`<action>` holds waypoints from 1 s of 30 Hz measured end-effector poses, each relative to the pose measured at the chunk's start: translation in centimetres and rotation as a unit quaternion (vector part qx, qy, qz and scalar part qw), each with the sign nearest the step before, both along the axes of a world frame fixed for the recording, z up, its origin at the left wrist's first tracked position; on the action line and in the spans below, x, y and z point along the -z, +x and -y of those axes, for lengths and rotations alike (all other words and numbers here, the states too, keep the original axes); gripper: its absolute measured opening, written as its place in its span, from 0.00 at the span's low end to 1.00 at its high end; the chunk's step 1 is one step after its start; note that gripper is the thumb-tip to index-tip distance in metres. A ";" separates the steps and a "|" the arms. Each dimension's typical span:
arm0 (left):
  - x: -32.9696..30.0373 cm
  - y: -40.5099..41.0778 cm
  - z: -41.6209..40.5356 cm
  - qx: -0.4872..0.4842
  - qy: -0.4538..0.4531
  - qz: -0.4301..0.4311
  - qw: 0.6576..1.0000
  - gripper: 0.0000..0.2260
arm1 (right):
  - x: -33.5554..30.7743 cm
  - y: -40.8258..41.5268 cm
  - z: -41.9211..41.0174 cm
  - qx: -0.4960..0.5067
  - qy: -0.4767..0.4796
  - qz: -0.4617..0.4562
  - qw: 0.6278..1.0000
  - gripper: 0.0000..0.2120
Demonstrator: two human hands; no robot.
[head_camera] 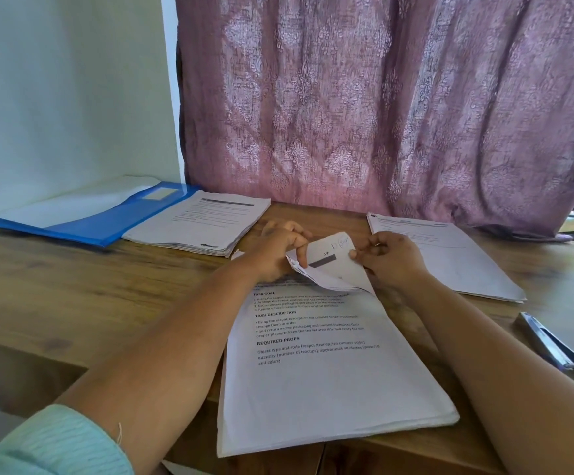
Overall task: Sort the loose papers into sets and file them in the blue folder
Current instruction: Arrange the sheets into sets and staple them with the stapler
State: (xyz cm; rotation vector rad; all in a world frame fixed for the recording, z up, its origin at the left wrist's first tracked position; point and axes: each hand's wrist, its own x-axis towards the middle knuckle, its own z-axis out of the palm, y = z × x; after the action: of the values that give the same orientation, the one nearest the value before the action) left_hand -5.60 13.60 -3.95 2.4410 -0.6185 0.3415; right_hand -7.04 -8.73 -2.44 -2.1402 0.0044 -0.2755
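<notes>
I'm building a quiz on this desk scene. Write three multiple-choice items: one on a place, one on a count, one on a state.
1. Where does the blue folder lie?
A far left of the table
B under the stapler
C on the floor

2. How many paper stacks lie on the table?
A one
B three
C five

3. What are the hands doing?
A resting flat
B folding back the near stack's top corner
C gripping the stapler

Key: A, it lies beside the far-left stack; B, far-left, near stack, right stack; B, left hand and right hand pinch the curled corner.

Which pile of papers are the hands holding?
The nearest pile, printed "TASK GOAL": left hand and right hand bend its top edge back. The other two lie untouched.
</notes>
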 end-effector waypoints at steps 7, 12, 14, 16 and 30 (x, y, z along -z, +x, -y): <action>-0.1 -0.1 0.1 0.005 -0.024 -0.001 1.000 0.20 | -0.6 -0.8 -0.6 -0.018 -0.016 0.041 0.999 0.17; -0.1 -0.4 0.3 0.030 -0.064 0.000 0.997 0.17 | -0.8 -0.9 -0.4 -0.050 -0.066 0.039 0.996 0.19; 0.1 -0.3 0.2 0.032 -0.072 0.009 0.997 0.19 | -0.7 -0.9 -0.2 -0.057 -0.080 0.043 0.994 0.15; 0.1 -0.2 0.1 0.027 -0.085 0.003 0.996 0.19 | -0.5 -0.8 -0.1 -0.070 -0.098 0.054 0.991 0.12; -0.3 -0.4 0.1 0.016 -0.072 -0.038 0.997 0.14 | -0.5 -0.3 0.5 -0.014 -0.031 0.010 0.999 0.09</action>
State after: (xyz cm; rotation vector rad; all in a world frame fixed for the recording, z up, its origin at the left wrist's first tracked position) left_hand -6.04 13.49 -3.62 2.2926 -0.5790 0.2682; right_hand -7.35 -9.27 -1.96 -2.1970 -0.0463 -0.2839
